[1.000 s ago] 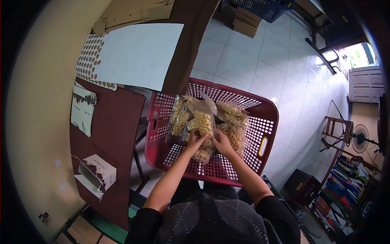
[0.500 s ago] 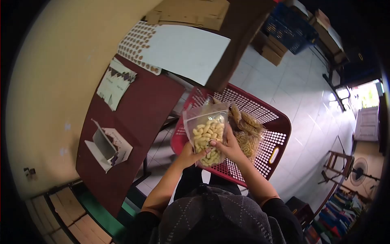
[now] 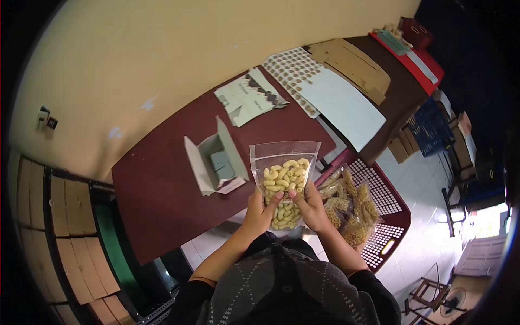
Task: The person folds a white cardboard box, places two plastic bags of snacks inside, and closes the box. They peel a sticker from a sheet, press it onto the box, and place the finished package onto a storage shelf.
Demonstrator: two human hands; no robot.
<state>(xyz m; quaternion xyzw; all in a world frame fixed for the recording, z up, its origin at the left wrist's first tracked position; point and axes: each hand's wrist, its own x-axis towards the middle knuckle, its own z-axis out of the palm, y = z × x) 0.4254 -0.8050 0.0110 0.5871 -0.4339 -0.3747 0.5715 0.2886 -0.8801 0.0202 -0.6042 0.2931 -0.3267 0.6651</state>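
- Bag of nuts: held before the torso, mouth end away from it, near the table.
- Judged hazard: uneven thumb pressure could let the smooth plastic slip or crease the label.
- Left hand, right hand: partly closed, gripping opposite sides, thumbs in front.
- Open box: on the table.
- Basket: beside the right forearm, holding filled bags.

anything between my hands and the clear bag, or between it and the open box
Nothing visible: left hand and right hand hold the clear bag directly, and no object shows between it and the open box.
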